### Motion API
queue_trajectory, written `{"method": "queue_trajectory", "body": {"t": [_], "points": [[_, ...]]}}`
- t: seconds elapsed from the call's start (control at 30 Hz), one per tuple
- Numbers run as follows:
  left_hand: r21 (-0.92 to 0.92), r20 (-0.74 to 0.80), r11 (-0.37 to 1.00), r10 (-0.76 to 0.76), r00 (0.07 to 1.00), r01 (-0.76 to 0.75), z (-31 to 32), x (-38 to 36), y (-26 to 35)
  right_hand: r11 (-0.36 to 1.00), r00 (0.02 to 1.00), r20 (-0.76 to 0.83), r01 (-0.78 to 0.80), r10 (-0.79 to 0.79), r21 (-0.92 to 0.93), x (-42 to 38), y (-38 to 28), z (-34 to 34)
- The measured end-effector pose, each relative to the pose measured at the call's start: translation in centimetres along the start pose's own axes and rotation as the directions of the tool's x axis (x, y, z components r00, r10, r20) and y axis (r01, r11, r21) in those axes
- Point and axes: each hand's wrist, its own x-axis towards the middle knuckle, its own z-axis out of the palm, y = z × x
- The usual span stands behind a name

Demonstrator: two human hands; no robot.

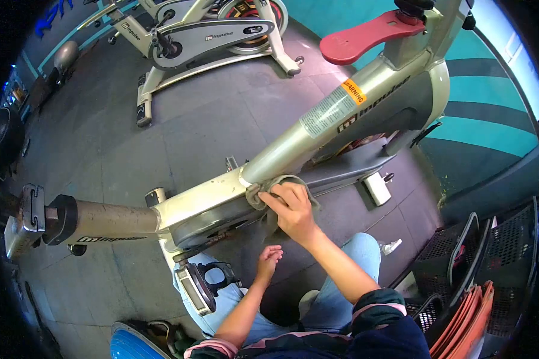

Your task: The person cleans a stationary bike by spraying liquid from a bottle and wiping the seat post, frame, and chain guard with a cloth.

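A grey-green cloth (293, 181) is bunched under my right hand (292, 209), whose fingers press it against the side of the exercise bike's pale frame (212, 190). The cloth touches the frame near the joint where the slanted silver tube (281, 149) begins. Below it, my left hand (269, 262) hovers over my lap with loosely bent fingers and nothing visible in it. It is nearest to the bike's pedal (196, 287) and dark strap. A red lever (365, 39) and a warning label (335, 107) sit farther up the bike.
Another exercise bike (212, 45) stands at the back. On the right are black perforated baskets (449, 257) and orange-red flat items (464, 323). A small white bottle (391, 246) is on the floor beside my knee. A blue dome (135, 344) lies at the lower left.
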Motion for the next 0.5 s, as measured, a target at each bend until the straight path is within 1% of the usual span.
{"method": "queue_trajectory", "body": {"t": [0.07,0.1,0.13,0.2,0.3,0.37,0.4,0.43,0.5], "points": [[0.023,0.008,1.000,0.007,1.000,-0.007,-0.2,-0.2,-0.1,0.999,0.980,0.198,0.026,-0.021,-0.022,1.1,0.3,-1.8],[0.052,-0.011,0.999,-0.008,1.000,0.009,-0.1,-0.5,0.6,0.999,0.965,0.261,-0.002,0.011,-0.035,1.2,0.8,-2.5],[0.056,-0.011,0.998,-0.010,1.000,0.010,-0.3,-0.5,0.6,0.996,0.955,0.296,0.021,0.006,-0.087,1.1,2.0,-3.2],[0.031,-0.047,0.999,-0.035,0.998,0.036,-0.4,-0.3,0.7,0.977,0.935,0.331,-0.059,0.126,-0.206,0.5,4.7,-5.3],[-0.013,-0.038,0.999,-0.030,0.999,0.030,-0.2,-0.8,1.5,0.879,0.928,0.239,-0.154,0.285,-0.451,-0.9,9.5,-8.3],[-0.023,-0.027,0.999,-0.033,0.999,0.033,-0.3,-0.6,0.8,0.849,0.930,0.125,-0.254,0.346,-0.464,-1.8,12.0,-9.2],[-0.032,-0.014,0.999,-0.035,0.999,0.034,-0.1,-0.6,1.0,0.823,0.925,0.056,-0.306,0.376,-0.478,-1.6,12.0,-9.4],[-0.033,-0.011,0.999,-0.035,0.999,0.035,0.0,-1.1,1.1,0.822,0.925,0.056,-0.305,0.377,-0.481,-1.8,11.6,-9.3],[0.033,-0.026,0.999,-0.031,0.999,0.032,0.3,-1.2,1.9,0.696,0.851,-0.088,-0.479,0.518,-0.534,-1.8,9.8,-7.8]]}}
